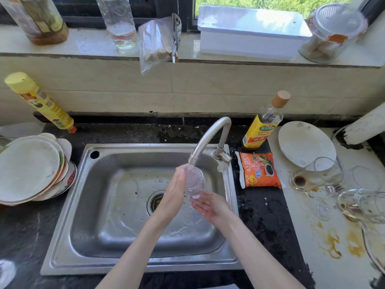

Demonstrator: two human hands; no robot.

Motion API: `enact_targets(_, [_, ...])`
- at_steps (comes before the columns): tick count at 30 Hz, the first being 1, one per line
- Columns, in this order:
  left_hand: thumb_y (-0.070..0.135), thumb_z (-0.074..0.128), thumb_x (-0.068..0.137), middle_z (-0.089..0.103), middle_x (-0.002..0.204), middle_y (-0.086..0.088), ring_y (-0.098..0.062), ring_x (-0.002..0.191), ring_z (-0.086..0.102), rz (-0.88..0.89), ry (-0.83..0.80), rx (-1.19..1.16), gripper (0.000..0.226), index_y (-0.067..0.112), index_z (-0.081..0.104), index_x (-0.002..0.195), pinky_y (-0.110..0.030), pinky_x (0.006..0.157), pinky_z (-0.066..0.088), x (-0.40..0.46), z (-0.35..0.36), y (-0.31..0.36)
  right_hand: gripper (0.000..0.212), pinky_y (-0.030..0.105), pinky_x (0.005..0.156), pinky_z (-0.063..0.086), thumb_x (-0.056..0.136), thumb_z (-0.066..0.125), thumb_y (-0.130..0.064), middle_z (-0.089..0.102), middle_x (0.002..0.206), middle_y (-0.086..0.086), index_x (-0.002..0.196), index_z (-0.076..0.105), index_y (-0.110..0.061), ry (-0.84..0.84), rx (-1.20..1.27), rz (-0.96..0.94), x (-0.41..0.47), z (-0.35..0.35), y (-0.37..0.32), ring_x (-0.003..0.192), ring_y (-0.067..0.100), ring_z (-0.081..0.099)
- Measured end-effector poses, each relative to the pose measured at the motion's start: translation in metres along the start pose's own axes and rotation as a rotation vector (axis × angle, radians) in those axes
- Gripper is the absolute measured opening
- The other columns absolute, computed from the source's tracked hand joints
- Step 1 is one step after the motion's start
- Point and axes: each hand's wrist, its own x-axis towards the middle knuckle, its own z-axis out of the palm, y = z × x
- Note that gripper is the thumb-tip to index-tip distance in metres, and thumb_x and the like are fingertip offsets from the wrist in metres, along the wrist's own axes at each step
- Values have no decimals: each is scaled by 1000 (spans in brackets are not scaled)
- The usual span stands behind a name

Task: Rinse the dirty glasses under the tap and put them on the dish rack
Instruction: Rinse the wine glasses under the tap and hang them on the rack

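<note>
Two hands: both on one glass [194, 183], held over the sink [100, 205] right under the tap [210, 138] spout.
Left hand [174, 193]: fingers straight, flat against the glass's left side; pressing, not curled round it.
Right hand [208, 205]: palm up, fingers loosely spread, cupping the glass's lower end from below and right.
Grip read: glass is clamped between the two open palms; no pinch that I can see.
Glass axis: long axis runs from the spout down toward the right palm, slightly tilted; which end is the mouth I can't tell, too blurred.
Glass material: clear, thin, smooth, wet; likely slippery in a palm-only hold.
Water: stream itself not resolvable; motion blur round the glass.
Step (judgement): mid-rinse, first of several.
Remaining glasses [325, 170]: clear, some lying on their sides, brown residue in one, on the pale counter [302, 236] well to the right of the fingers; right hand is nearer.
Counter there: stained with brown smears.
Dish rack: not identifiable in view; stacked plates [29, 170] sit far left of the fingers, nearer the left hand.
Next move (judgement): needs a real curled grip before lifting clear of the sink.
Sink: stainless, dull, spotted; drain just left of and below the left fingers.
</note>
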Motion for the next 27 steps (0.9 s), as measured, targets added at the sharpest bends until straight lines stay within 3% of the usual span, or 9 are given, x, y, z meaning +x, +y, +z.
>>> enact_targets(3, [34, 23, 102, 60, 109, 15, 4, 102, 55, -34, 73, -41, 36, 33, 59, 106, -35, 97, 45, 1, -2, 3, 24, 29, 60, 56, 89, 49, 8, 65, 88, 21, 113, 50, 4, 32, -21, -7, 0, 0, 2, 76, 27, 67])
enact_targets(7, [33, 27, 101, 64, 89, 8, -7, 84, 58, -92, 99, -92, 40, 19, 63, 93, -26, 72, 47, 3, -5, 12, 21, 32, 64, 55, 90, 49, 7, 64, 98, 25, 112, 52, 5, 73, -54, -20, 1, 1, 1, 77, 29, 66])
enact_targets(9, [29, 33, 101, 63, 91, 11, -9, 89, 56, -84, 28, -73, 32, 19, 62, 95, -29, 76, 46, 4, -7, 11, 26, 32, 64, 55, 91, 50, 5, 62, 106, 27, 117, 51, 6, 77, -59, -19, 1, 1, 2, 78, 28, 66])
enact_targets(12, [40, 46, 92, 59, 110, 18, -4, 107, 52, -55, -88, -105, 22, 34, 57, 109, -29, 89, 42, 3, -8, 0, 30, 32, 65, 54, 93, 48, 5, 61, 111, 30, 122, 49, 8, 66, -33, -13, -1, 4, 1, 80, 30, 66])
enact_targets(16, [54, 58, 76, 47, 135, 11, -9, 129, 41, -70, -194, -121, 52, 42, 44, 124, -37, 108, 33, 2, -9, -9, 31, 32, 62, 57, 93, 49, 5, 62, 112, 30, 124, 48, 8, 63, -30, -6, -2, 4, -2, 83, 32, 68])
enact_targets(19, [42, 42, 96, 56, 116, 26, 4, 113, 51, -36, -138, -55, 30, 32, 49, 123, -30, 99, 38, 1, -6, 1, 31, 32, 62, 60, 91, 48, 8, 65, 103, 28, 122, 48, 8, 48, -43, 9, -3, 3, -3, 82, 32, 68])
enact_targets(22, [30, 25, 102, 65, 96, 16, -5, 100, 60, -17, 29, -28, 33, 24, 58, 105, -29, 91, 45, 6, -4, 8, 26, 35, 72, 58, 91, 47, 9, 65, 85, 23, 117, 48, 7, 36, -65, 11, -4, 2, -3, 80, 31, 68])
enact_targets(24, [34, 24, 102, 64, 101, 7, -14, 103, 59, -44, 77, -60, 36, 32, 60, 98, -33, 91, 46, 7, -7, 6, 28, 30, 60, 59, 92, 48, 7, 66, 86, 24, 119, 48, 8, 37, -84, 8, -3, 4, -3, 64, 24, 69])
enact_targets(27, [46, 31, 98, 60, 115, 2, -16, 105, 56, -119, -16, -130, 29, 41, 60, 103, -42, 94, 43, 11, -11, 1, 20, 28, 52, 58, 92, 48, 6, 66, 89, 26, 112, 49, 5, 36, -67, 6, 0, 5, -2, 55, 21, 68])
